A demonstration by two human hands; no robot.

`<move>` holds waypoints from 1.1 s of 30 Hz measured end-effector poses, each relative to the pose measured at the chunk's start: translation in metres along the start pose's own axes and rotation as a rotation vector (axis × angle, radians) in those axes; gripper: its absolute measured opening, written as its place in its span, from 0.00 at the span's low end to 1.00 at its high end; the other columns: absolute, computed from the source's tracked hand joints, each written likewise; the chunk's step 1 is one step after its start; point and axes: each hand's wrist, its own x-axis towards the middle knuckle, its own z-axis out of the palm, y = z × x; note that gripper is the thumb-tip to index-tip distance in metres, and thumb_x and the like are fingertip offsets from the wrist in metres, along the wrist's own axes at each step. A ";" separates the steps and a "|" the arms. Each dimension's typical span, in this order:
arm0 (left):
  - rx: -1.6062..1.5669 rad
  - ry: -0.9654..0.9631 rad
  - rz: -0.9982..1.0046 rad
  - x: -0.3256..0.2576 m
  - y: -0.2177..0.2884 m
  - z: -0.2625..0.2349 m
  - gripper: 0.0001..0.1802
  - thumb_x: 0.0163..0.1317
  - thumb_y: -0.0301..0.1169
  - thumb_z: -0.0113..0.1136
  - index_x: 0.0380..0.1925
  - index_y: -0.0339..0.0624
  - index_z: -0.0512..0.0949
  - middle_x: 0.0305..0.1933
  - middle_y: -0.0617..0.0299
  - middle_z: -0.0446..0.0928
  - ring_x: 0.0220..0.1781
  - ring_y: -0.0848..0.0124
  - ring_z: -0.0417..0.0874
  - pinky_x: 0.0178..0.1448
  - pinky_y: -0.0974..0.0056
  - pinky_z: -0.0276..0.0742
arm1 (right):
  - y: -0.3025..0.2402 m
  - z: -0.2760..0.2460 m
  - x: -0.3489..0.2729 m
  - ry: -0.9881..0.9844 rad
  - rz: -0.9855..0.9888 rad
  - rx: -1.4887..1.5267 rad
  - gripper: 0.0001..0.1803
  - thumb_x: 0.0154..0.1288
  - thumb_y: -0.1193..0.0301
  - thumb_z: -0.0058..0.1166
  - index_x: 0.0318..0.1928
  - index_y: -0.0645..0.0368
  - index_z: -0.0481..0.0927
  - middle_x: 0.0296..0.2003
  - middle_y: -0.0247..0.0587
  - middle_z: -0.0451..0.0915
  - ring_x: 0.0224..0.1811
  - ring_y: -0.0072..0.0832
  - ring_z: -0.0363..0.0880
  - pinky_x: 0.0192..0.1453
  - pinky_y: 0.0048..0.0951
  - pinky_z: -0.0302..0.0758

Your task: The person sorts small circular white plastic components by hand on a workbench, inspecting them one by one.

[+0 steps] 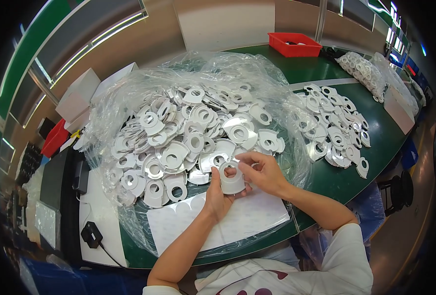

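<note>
White shirt cloth (296,275) with dark red spots fills six o'clock. Above it, toward half past five from mid-view, the left hand (218,199) curls around the left side and underside of a white plastic ring plate (232,184). At that plate's upper right edge, the right hand (264,172) has thumb and forefinger nearly together; whether they grip anything I cannot tell. Beneath, a white sheet (237,221) lies on the green surface (343,189). A black power adapter (91,234) sits at eight o'clock. Beyond the hands, toward eleven, similar plates (193,128) heap upon crinkled clear film (213,64); loose plates (336,132) spread at three. Farther, a red plastic tray (294,50) stands at one.
</note>
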 end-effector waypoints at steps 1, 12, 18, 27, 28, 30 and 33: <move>0.062 -0.024 0.014 -0.001 -0.001 0.000 0.36 0.69 0.61 0.16 0.49 0.46 0.68 0.44 0.56 0.76 0.41 0.64 0.79 0.43 0.63 0.75 | 0.001 0.000 0.001 -0.049 0.173 0.187 0.12 0.61 0.72 0.57 0.41 0.68 0.80 0.32 0.37 0.80 0.27 0.16 0.76 0.26 0.19 0.73; 0.305 -0.057 0.007 -0.003 -0.008 0.004 0.44 0.63 0.68 0.12 0.48 0.44 0.69 0.39 0.57 0.76 0.38 0.67 0.79 0.39 0.64 0.74 | -0.015 -0.002 0.002 -0.003 0.196 0.082 0.11 0.56 0.69 0.61 0.26 0.65 0.77 0.21 0.32 0.78 0.17 0.13 0.72 0.21 0.17 0.67; 0.327 -0.077 -0.044 -0.005 -0.007 0.007 0.48 0.60 0.71 0.12 0.50 0.43 0.70 0.39 0.58 0.76 0.38 0.69 0.79 0.41 0.65 0.76 | -0.025 -0.002 -0.004 0.070 -0.059 -0.513 0.18 0.49 0.61 0.68 0.23 0.61 0.74 0.19 0.35 0.77 0.18 0.20 0.73 0.22 0.25 0.68; 0.269 -0.147 -0.077 -0.004 -0.002 0.004 0.49 0.60 0.72 0.13 0.52 0.42 0.69 0.39 0.56 0.78 0.39 0.67 0.80 0.41 0.65 0.76 | -0.018 -0.032 0.001 -0.205 -0.065 -0.348 0.13 0.53 0.67 0.64 0.33 0.63 0.79 0.25 0.38 0.79 0.27 0.24 0.77 0.30 0.27 0.72; 0.254 -0.123 -0.059 -0.005 -0.001 0.009 0.48 0.61 0.70 0.14 0.54 0.42 0.68 0.40 0.55 0.78 0.41 0.66 0.80 0.44 0.64 0.76 | -0.016 -0.037 0.001 -0.204 -0.042 -0.269 0.11 0.56 0.69 0.61 0.37 0.63 0.80 0.26 0.38 0.80 0.28 0.22 0.76 0.31 0.26 0.72; 0.238 -0.096 -0.043 -0.005 -0.003 0.014 0.47 0.63 0.69 0.15 0.55 0.41 0.68 0.42 0.54 0.78 0.42 0.65 0.80 0.47 0.63 0.76 | -0.016 -0.045 0.006 -0.116 -0.065 -0.295 0.09 0.58 0.71 0.59 0.38 0.63 0.80 0.27 0.37 0.80 0.29 0.20 0.76 0.32 0.25 0.72; 0.150 0.002 0.167 -0.001 -0.007 0.016 0.40 0.70 0.60 0.21 0.55 0.38 0.70 0.45 0.51 0.78 0.47 0.63 0.79 0.53 0.62 0.75 | -0.014 -0.084 0.020 0.234 -0.096 -0.316 0.08 0.63 0.73 0.53 0.40 0.63 0.80 0.31 0.35 0.81 0.32 0.20 0.75 0.35 0.23 0.72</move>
